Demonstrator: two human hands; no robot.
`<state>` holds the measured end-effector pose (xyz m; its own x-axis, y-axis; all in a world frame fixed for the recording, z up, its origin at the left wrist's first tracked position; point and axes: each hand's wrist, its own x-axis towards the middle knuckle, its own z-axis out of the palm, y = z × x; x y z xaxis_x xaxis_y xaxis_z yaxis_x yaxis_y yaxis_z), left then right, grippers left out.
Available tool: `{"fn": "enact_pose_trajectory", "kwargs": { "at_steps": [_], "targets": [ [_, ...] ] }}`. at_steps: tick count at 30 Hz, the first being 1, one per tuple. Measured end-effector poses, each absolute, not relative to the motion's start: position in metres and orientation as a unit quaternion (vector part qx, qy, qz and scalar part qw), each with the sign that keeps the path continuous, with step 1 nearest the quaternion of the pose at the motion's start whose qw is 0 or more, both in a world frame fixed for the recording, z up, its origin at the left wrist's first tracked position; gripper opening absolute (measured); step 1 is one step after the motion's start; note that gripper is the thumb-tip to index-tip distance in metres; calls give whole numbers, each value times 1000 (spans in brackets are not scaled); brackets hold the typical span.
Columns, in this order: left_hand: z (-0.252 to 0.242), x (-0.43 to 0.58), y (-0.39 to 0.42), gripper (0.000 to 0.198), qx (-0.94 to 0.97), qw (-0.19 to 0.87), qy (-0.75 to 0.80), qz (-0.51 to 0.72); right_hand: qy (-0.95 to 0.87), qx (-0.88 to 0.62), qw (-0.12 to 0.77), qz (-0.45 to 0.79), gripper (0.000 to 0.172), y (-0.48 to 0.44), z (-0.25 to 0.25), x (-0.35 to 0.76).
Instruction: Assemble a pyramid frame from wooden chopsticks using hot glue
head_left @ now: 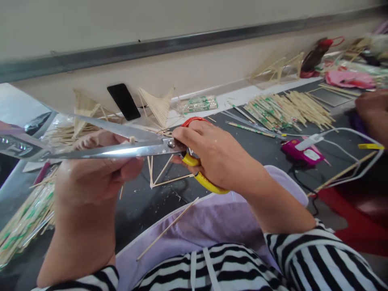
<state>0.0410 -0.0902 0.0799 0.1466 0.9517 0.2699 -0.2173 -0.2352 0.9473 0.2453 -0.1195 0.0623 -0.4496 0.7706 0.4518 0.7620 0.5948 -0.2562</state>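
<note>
My right hand (212, 149) grips scissors (139, 150) with yellow and red handles. Their long blades are spread and point left, in front of my left hand (93, 173). That hand is closed around a thin wooden stick (132, 140), whose pale tip sticks up between the blades and whose lower end shows under the fist. Whether a blade touches the stick, I cannot tell. Below the scissors, a triangular frame of joined sticks (152, 184) is on the dark table (139, 218), partly hidden. A single loose stick (168, 228) lies across the lilac cloth on my lap.
Stick models (159, 105) stand along the wall, near a leaning black phone (123, 101). Wrapped and loose sticks (287, 109) cover the back right; more bundles (27, 220) lie at left. A magenta power adapter (303, 153) trails cables. Another person's hand (372, 115) shows at right.
</note>
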Motion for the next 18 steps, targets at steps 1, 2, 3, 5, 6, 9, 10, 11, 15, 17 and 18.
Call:
{"fn": "enact_pose_trajectory", "kwargs": {
  "at_steps": [1, 2, 3, 5, 6, 9, 10, 11, 15, 17, 18],
  "targets": [
    [80, 38, -87, 27, 567, 549, 304, 534, -854, -444, 270, 10, 28, -119, 62, 245],
    [79, 35, -84, 24, 582, 581, 271, 499, -857, -437, 271, 13, 28, -119, 62, 244],
    [79, 32, -80, 22, 592, 604, 249, 472, -860, -432, 273, 16, 28, -119, 61, 243],
    [80, 28, -76, 22, 604, 641, 226, 417, -859, -430, 276, 24, 27, -118, 58, 241],
    [80, 28, -75, 22, 609, 643, 230, 404, -856, -433, 279, 27, 26, -117, 56, 239],
    [81, 34, -80, 19, 638, 571, 262, 445, -844, -450, 289, 33, 26, -114, 52, 237],
    [81, 37, -83, 16, 644, 521, 279, 486, -841, -456, 291, 33, 26, -114, 52, 237],
    [81, 41, -87, 13, 649, 469, 295, 521, -838, -461, 290, 32, 26, -113, 52, 236],
    [76, 48, -95, 2, 637, 362, 332, 594, -829, -484, 278, 12, 25, -115, 58, 235],
    [73, 45, -94, 4, 636, 389, 337, 575, -826, -494, 271, 2, 24, -117, 60, 234],
    [71, 43, -92, 5, 631, 410, 341, 563, -827, -495, 268, -1, 23, -118, 61, 234]
  ]
}}
